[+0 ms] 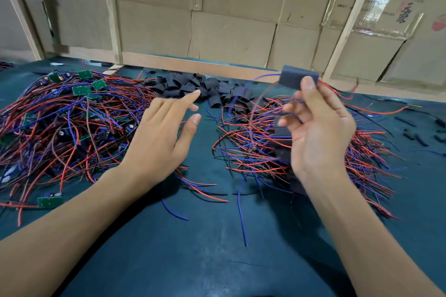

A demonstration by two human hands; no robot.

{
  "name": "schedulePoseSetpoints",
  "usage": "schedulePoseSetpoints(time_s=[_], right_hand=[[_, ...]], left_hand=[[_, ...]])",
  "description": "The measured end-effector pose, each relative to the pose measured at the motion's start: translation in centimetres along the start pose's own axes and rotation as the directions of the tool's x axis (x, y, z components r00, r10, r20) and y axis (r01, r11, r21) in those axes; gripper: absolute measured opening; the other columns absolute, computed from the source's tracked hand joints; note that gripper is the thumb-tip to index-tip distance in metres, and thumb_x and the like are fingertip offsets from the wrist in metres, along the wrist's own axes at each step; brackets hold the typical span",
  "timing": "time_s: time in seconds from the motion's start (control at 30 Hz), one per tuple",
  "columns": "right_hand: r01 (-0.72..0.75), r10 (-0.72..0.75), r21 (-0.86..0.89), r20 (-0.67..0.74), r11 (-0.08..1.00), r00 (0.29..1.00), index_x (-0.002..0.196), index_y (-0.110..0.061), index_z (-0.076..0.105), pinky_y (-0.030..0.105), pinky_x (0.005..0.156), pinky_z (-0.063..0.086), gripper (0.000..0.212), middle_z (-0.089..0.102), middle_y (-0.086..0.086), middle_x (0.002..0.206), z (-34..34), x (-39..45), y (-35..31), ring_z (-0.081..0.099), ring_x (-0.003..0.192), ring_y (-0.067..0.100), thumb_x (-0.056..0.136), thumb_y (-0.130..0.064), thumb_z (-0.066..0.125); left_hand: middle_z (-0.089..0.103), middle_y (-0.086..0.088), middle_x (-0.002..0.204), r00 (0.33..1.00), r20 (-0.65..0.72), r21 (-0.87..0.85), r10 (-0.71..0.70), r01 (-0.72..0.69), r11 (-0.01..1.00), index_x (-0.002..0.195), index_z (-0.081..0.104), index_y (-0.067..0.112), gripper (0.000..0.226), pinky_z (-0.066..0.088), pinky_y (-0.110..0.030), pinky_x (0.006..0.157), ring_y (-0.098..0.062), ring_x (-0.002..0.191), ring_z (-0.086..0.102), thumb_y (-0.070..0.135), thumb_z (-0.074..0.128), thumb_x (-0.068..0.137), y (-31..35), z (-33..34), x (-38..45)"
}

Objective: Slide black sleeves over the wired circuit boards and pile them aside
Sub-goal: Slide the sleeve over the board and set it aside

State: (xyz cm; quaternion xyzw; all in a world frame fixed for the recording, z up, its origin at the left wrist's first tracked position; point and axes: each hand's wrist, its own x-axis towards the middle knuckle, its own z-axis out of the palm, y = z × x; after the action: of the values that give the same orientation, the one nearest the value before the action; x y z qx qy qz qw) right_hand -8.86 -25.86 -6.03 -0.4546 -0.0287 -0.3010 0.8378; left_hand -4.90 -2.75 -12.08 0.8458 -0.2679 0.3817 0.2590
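Soft even light, motion-blurred right hand (321,125).

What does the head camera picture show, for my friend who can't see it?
A person's right hand holds up a black-sleeved board with trailing wires, while the open left hand reaches toward a pile of black sleeves. Tangles of red and blue wired boards cover the green table.

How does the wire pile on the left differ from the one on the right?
The left pile shows bare green circuit boards among its wires; the right pile shows black sleeved pieces, with no green in view. The left pile spreads wider than the right pile. The left hand hovers open beside the left pile, while the right hand holds a sleeved board above the right pile. Both are tangles of red, blue and black wires on the green mat.
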Motion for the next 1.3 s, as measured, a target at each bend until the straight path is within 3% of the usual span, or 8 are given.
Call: schedulePoseSetpoints(time_s=[0.17,0.37,0.53,0.67,0.8,0.9,1.07,1.3], right_hand=[[-0.109,0.129,0.086,-0.282,0.990,0.951,0.088,-0.003,0.066,0.026,0.059,0.056,0.009,0.069,0.011,0.091,-2.0,2.4,-0.5,0.069,0.061,0.014,0.093,0.003,0.066],[-0.084,0.145,0.185,-0.342,0.979,0.928,0.086,-0.001,0.067,0.027,0.061,0.059,0.011,0.070,0.008,0.065,-2.4,2.9,-0.2,0.074,0.064,0.019,0.096,0.002,0.063],[-0.025,0.110,0.203,-0.422,0.979,0.900,0.093,-0.001,0.058,0.035,0.061,0.061,0.006,0.060,0.015,0.085,-2.4,2.9,-0.6,0.072,0.059,0.026,0.098,0.001,0.056],[0.102,-0.021,0.157,-0.450,0.982,0.893,0.095,-0.007,0.044,0.041,0.057,0.060,0.014,0.045,0.007,0.068,-2.4,2.8,-1.4,0.069,0.055,0.031,0.097,-0.002,0.057],[0.312,-0.344,-0.162,-0.227,0.936,0.911,0.080,-0.016,0.040,0.035,0.041,0.046,0.028,0.039,0.001,0.051,-1.2,1.2,-1.0,0.054,0.037,0.025,0.098,-0.010,0.059],[0.454,-0.453,-0.285,0.074,0.844,0.888,0.074,-0.019,0.040,0.034,0.040,0.036,0.035,0.043,-0.003,0.052,0.0,-1.0,0.5,0.051,0.035,0.023,0.098,-0.009,0.064],[0.590,-0.388,-0.450,0.465,0.671,0.796,0.070,-0.020,0.039,0.033,0.048,0.037,0.038,0.046,0.001,0.054,0.4,-4.2,3.0,0.048,0.044,0.026,0.094,-0.022,0.068],[0.660,-0.194,-0.470,0.710,0.586,0.677,0.069,-0.011,0.043,0.021,0.053,0.033,0.036,0.045,-0.003,0.057,0.1,-5.7,4.9,0.039,0.051,0.017,0.090,-0.012,0.072]], left_hand=[[0.065,0.004,0.118,0.995,0.089,-0.027,-0.036,0.038,0.999,0.143,0.051,0.011,0.044,0.041,-0.051,0.100,-0.030,0.110,0.053,0.026,0.049,0.101,-0.1,0.2,-0.1],[0.063,0.010,0.114,0.989,0.133,-0.051,-0.069,0.076,0.996,0.143,0.051,0.017,0.044,0.040,-0.049,0.101,-0.023,0.109,0.050,0.029,0.047,0.101,-0.3,0.3,-0.3],[0.062,0.015,0.111,0.984,0.162,-0.052,-0.070,0.080,0.995,0.142,0.051,0.023,0.042,0.039,-0.047,0.100,-0.018,0.107,0.048,0.032,0.046,0.101,-0.5,0.4,-0.4],[0.063,0.017,0.108,0.983,0.166,-0.067,-0.076,0.089,0.994,0.140,0.052,0.023,0.042,0.040,-0.048,0.098,-0.019,0.106,0.050,0.030,0.048,0.099,-0.6,0.5,-0.4],[0.067,0.009,0.111,0.971,0.180,0.012,-0.157,0.157,0.988,0.133,0.061,0.021,0.040,0.042,-0.050,0.095,-0.026,0.106,0.052,0.031,0.047,0.096,-0.7,0.5,-0.4],[0.065,-0.008,0.123,0.934,0.214,0.324,-0.287,0.210,0.923,0.136,0.059,0.017,0.042,0.040,-0.051,0.094,-0.038,0.112,0.050,0.034,0.051,0.098,-1.4,0.3,-0.2],[0.058,-0.018,0.127,0.846,0.235,0.647,-0.479,0.232,0.726,0.134,0.055,0.008,0.055,0.034,-0.049,0.098,-0.040,0.120,0.044,0.046,0.050,0.095,-2.2,-0.1,-0.3],[0.062,-0.002,0.127,0.838,0.296,0.662,-0.458,0.166,0.731,0.126,0.063,0.021,0.046,0.029,-0.046,0.101,-0.032,0.121,0.039,0.050,0.039,0.100,-2.4,0.1,-0.3]])
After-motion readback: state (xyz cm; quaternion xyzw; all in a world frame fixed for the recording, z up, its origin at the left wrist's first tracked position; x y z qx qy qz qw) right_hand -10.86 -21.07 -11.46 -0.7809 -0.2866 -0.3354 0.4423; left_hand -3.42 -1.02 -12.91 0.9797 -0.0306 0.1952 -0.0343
